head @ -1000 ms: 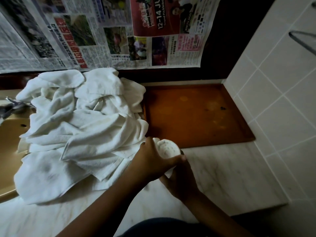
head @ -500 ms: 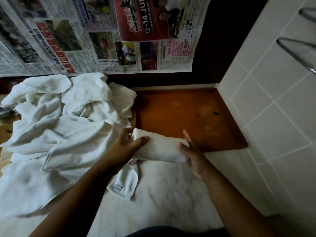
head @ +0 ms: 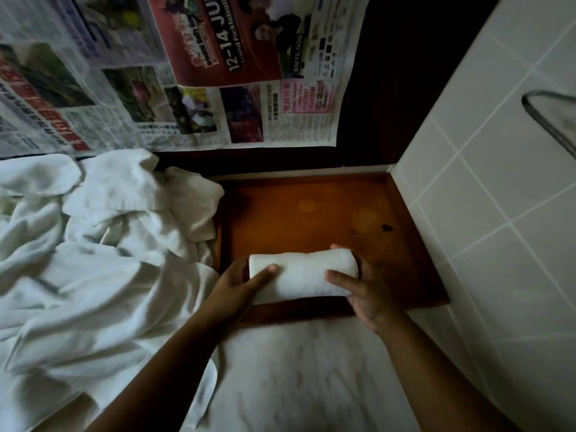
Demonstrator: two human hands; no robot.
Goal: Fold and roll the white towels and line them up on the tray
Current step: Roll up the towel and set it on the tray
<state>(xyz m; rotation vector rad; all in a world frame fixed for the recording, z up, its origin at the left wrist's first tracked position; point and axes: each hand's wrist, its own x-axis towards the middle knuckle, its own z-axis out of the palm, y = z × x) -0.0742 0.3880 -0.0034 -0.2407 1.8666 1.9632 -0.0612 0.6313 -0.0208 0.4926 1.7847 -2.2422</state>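
Left hand and right hand grip opposite ends of rolled white towel over wooden tray near edge.

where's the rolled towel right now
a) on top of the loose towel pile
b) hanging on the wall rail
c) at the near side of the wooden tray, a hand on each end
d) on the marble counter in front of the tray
C: the rolled towel sits at the near side of the tray, the left hand gripping one end and the right hand the other.
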